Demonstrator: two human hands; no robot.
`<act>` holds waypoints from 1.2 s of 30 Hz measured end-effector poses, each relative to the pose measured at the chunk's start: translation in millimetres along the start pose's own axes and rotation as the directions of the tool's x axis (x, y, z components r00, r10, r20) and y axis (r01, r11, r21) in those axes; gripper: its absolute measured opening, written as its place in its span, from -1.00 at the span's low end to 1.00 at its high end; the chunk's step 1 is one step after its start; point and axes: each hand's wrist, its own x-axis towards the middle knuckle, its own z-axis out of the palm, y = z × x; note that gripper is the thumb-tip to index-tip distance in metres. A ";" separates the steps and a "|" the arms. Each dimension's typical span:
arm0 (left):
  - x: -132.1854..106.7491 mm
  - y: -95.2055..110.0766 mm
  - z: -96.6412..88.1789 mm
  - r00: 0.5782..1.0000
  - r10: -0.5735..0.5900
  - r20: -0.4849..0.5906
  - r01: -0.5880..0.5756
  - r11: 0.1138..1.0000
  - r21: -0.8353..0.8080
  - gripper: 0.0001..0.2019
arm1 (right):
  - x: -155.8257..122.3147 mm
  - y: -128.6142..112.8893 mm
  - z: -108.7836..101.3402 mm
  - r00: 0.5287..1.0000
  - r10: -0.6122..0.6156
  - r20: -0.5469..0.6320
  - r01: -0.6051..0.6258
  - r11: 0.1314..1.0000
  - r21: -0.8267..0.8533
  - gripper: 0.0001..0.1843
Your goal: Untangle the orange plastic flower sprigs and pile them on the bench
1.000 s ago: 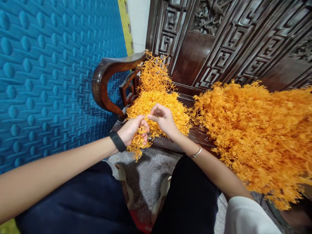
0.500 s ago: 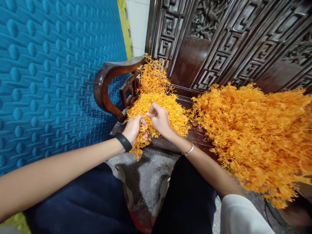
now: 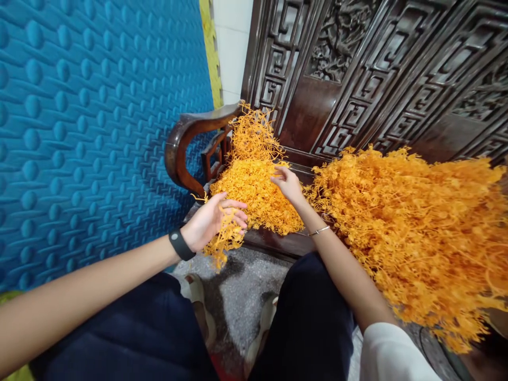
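My left hand (image 3: 212, 221) holds a bunch of orange plastic sprigs (image 3: 223, 241) that hangs down over the front edge of a dark wooden bench (image 3: 278, 241). Its fingers curl loosely round the bunch. My right hand (image 3: 289, 184) reaches forward onto the small pile of orange sprigs (image 3: 254, 190) by the armrest, its fingers pinched together on the pile's top. A much larger heap of the same orange sprigs (image 3: 416, 227) lies on the bench to the right.
The bench has a curved armrest (image 3: 186, 143) at the left and a carved dark backrest (image 3: 357, 69). A blue embossed foam wall (image 3: 87, 121) stands at the left. My knees in dark trousers and a speckled grey floor (image 3: 242, 286) are below.
My right hand has left my left hand and moved forward and right onto the small pile. My left hand has turned palm-up, still holding the bunch.
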 end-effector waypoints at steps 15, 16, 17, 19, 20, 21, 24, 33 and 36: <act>0.4 0.4 -11.9 1.000 -0.021 -0.003 0.021 1.000 -0.021 -0.58 | -7.2 0.8 6.3 0.993 -0.016 -0.116 0.015 1.000 -0.011 -0.82; 0.7 1.3 -11.6 0.999 -0.035 -0.003 0.035 0.999 -0.024 -0.57 | -10.4 -5.7 4.9 0.996 -0.026 -0.086 0.028 0.999 0.026 -0.79; 1.2 1.8 -11.3 0.999 -0.049 -0.002 0.048 0.998 -0.027 -0.55 | -15.4 -14.3 3.8 0.999 -0.042 -0.025 0.044 0.995 0.087 -0.78; 3.0 1.6 -10.8 0.998 -0.070 0.004 0.070 0.997 -0.031 -0.54 | -30.6 -36.5 3.1 0.978 -0.112 0.176 0.065 0.966 0.252 -0.78; 4.1 0.7 -10.5 0.997 -0.080 0.009 0.080 0.996 -0.030 -0.53 | -40.4 -48.6 3.8 0.941 -0.171 0.291 0.073 0.944 0.321 -0.79; 5.4 -0.6 -10.0 0.996 -0.084 0.014 0.085 0.996 -0.029 -0.53 | -50.9 -60.2 5.4 0.893 -0.240 0.382 0.095 0.928 0.361 -0.80; 8.9 -5.6 -7.1 1.000 -0.026 -0.008 0.026 0.999 -0.035 -0.62 | -79.3 -84.7 14.5 0.719 -0.437 0.541 0.253 0.889 0.381 -0.79; 12.3 1.5 -3.6 0.996 -0.081 0.026 0.078 0.989 0.122 -0.49 | -90.2 -81.2 25.8 0.826 -0.281 0.489 -0.008 0.861 0.508 -0.78; 14.4 2.7 -2.3 1.000 -0.001 0.027 -0.005 0.970 0.244 -0.56 | -86.8 -78.8 26.6 0.873 -0.126 0.470 -0.164 0.834 0.528 -0.73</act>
